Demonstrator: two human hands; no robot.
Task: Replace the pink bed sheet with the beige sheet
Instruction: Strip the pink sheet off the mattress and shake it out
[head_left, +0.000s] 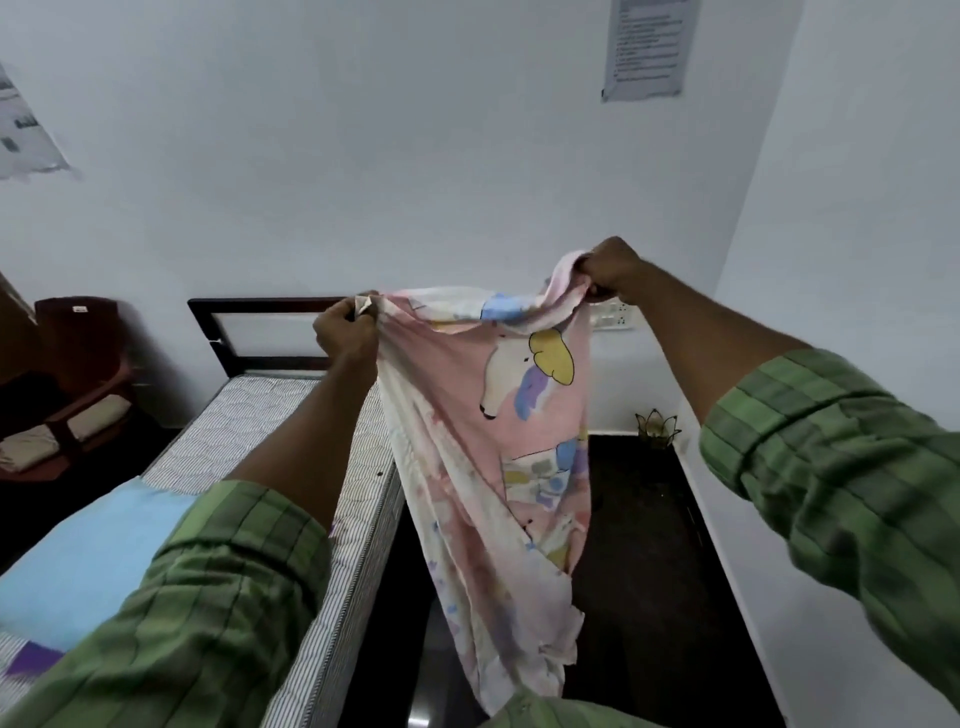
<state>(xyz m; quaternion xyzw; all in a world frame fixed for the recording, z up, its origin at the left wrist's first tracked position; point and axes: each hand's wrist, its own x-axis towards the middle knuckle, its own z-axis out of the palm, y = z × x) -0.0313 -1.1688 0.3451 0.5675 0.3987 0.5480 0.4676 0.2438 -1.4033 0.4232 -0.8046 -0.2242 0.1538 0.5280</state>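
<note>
The pink sheet, printed with unicorns, hangs in the air in front of me, over the dark floor beside the bed. My left hand pinches its upper left edge. My right hand grips the bunched upper right edge, a little higher. The sheet drapes down between both hands to my waist. The striped mattress lies bare on the left. A folded beige cloth rests on a low wooden stand at the far left.
A light blue pillow lies on the near end of the mattress. The dark headboard stands against the white wall. A small lotus-shaped holder sits on the floor at the right wall. A dark chair stands far left.
</note>
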